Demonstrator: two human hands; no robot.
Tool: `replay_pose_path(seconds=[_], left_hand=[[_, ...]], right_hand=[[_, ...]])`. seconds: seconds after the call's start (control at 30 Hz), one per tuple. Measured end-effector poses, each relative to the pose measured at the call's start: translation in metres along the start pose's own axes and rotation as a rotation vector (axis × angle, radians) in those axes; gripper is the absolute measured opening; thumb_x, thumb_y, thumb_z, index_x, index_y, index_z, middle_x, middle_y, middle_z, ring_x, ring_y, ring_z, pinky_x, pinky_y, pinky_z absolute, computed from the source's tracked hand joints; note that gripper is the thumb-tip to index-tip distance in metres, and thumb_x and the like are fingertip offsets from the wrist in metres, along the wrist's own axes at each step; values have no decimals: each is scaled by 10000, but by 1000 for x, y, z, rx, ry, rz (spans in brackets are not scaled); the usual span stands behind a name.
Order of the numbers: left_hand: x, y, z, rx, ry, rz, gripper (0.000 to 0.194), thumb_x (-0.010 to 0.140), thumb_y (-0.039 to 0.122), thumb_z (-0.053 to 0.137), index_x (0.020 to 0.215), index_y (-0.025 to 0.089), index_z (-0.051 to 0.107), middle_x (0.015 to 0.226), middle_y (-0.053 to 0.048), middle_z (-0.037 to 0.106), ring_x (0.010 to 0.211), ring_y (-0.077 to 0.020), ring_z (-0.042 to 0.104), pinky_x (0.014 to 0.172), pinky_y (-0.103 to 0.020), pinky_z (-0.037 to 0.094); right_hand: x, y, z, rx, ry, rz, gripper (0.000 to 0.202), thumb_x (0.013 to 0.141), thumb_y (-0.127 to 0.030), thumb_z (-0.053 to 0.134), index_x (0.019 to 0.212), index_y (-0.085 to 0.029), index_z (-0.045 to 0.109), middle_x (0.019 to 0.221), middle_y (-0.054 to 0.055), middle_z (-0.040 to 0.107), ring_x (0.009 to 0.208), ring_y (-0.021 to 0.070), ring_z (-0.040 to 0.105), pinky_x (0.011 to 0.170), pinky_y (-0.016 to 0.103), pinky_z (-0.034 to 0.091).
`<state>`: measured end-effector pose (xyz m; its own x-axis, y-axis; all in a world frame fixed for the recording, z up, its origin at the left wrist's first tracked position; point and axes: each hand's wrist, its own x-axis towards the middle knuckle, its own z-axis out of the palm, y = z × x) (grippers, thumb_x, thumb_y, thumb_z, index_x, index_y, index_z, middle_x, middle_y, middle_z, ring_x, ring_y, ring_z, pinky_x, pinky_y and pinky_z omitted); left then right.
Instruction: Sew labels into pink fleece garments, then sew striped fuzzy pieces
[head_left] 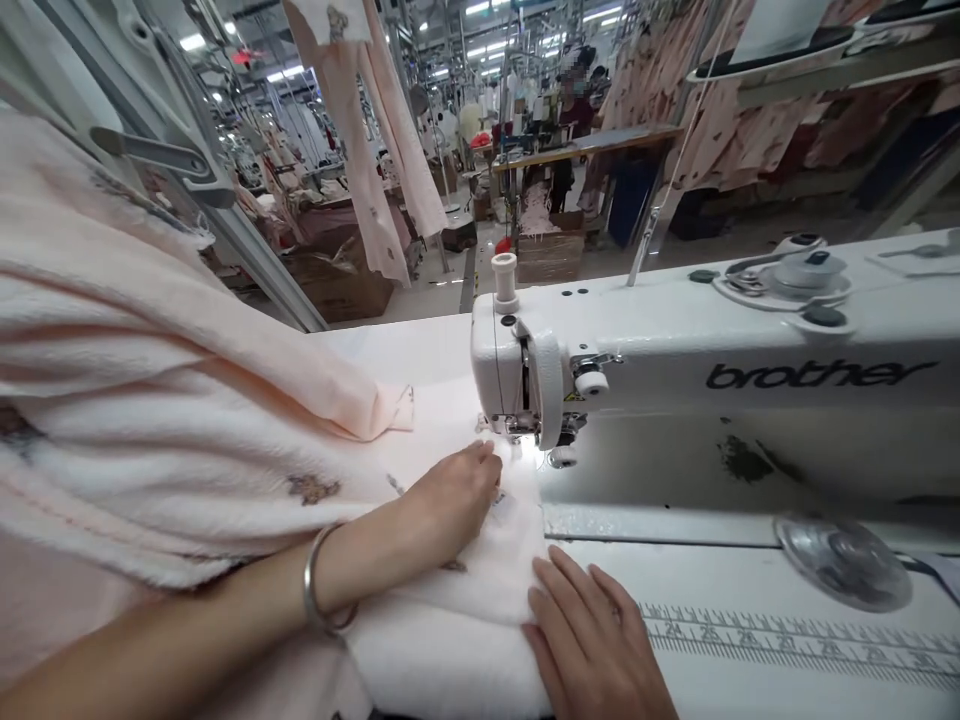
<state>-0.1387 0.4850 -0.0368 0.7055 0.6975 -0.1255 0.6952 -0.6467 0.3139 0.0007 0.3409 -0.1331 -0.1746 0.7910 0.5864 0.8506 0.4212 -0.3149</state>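
Note:
A pale pink fleece cloth [442,640] with small brown prints lies under the head of a white sewing machine [712,370]. My left hand [457,495], with a bangle on its wrist, is closed on the cloth just in front of the lit needle area. Nearer to me, my right hand [592,635] rests with fingers stretched out on the cloth's right edge, partly over the machine bed. The needle tip and presser foot are hard to make out.
More pink fabric [150,330] is heaped at the left beside a metal frame. A measuring tape strip [795,645] and a clear round disc [844,562] are at the right. Hanging garments, boxes, a wooden-edged table and a person [576,105] appear farther back.

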Motion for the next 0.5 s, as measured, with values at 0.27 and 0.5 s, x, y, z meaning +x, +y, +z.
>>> replay_pose_path(seconds=[0.27, 0.5], left_hand=[[1, -3, -4, -170, 55, -171, 89, 860, 190, 462, 866, 160, 546, 913, -71, 633, 813, -198, 604, 755, -325, 468], [4, 4, 9, -868, -114, -500, 167, 785, 313, 572, 758, 148, 567, 634, -31, 628, 607, -160, 627, 617, -272, 505]], right_hand=[[41, -3, -1, 56, -1, 165, 248, 931, -158, 400, 692, -182, 461, 728, 47, 492, 755, 212, 497, 701, 368, 372], [32, -1, 3, -88, 52, 241, 214, 936, -236, 410, 1002, -83, 545, 936, 142, 513, 918, 285, 487, 763, 412, 391]])
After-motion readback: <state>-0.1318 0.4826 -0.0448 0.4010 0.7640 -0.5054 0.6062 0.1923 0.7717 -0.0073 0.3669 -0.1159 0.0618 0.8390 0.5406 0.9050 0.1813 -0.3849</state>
